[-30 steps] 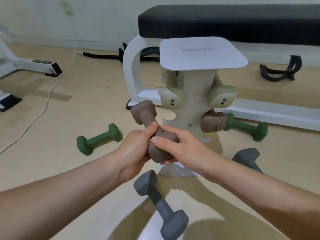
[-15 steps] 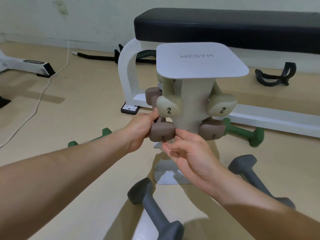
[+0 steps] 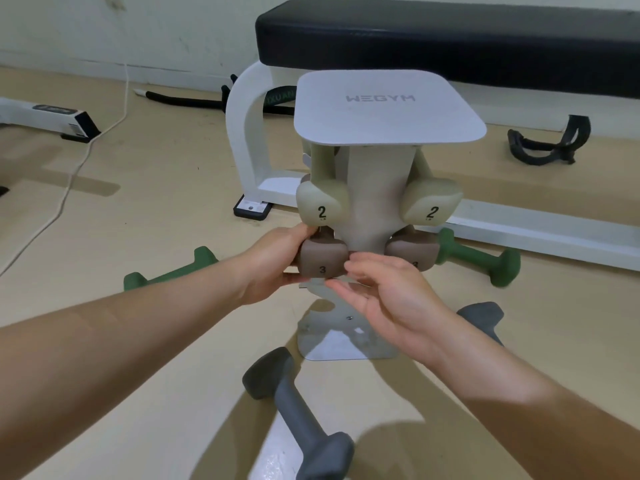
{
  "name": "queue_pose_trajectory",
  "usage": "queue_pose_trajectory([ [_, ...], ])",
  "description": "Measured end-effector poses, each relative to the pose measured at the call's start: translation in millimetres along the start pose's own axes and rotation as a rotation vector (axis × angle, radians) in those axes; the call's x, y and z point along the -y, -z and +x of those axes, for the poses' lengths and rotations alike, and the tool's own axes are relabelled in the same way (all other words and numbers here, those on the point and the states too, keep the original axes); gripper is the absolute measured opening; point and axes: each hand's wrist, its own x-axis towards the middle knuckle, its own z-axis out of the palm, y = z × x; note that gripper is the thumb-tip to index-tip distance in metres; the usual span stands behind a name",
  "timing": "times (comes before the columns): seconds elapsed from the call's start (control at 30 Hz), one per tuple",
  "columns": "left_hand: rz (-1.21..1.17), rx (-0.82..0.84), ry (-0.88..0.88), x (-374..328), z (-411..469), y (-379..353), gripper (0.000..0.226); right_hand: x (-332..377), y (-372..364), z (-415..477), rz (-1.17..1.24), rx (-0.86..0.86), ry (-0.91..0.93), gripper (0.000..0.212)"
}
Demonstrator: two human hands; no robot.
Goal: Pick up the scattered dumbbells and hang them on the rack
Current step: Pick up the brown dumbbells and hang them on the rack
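Note:
A white dumbbell rack with a flat square top stands on the floor before me. Two pale "2" dumbbells hang on its upper arms. A brown "3" dumbbell hangs on the lower right. My left hand grips another brown "3" dumbbell at the lower left arm of the rack. My right hand hovers with fingers apart just right of that dumbbell, holding nothing. Two green dumbbells and two grey dumbbells lie on the floor around the rack.
A white weight bench with a black pad stands behind the rack. A white cable runs over the floor on the left, beside a white machine foot. A black strap lies at the right.
The brown dumbbell went from in front of the rack, held in both hands, onto the lower left arm. My right hand let go and opened; my left hand still holds it.

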Motion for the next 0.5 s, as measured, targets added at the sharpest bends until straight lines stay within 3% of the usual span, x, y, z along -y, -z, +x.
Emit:
queue_pose_trajectory([
  [0.07,-0.047,0.055,0.018,5.7,-9.0,1.0,0.034,1.2,0.3,4.5,-0.021,0.017,-0.041,0.014],
  [0.17,0.000,0.118,-0.048,13.0,-19.2,1.5,0.036,2.0,-0.2,7.8,-0.072,0.092,-0.081,0.034],
  [0.37,0.314,-0.047,-0.272,14.7,-20.9,1.8,0.032,-0.8,1.1,13.3,-0.021,0.087,-0.050,0.042],
  [0.5,0.554,-0.102,-0.333,6.5,-15.2,7.7,0.049,-2.6,2.7,15.1,-0.002,0.101,-0.008,0.042],
])
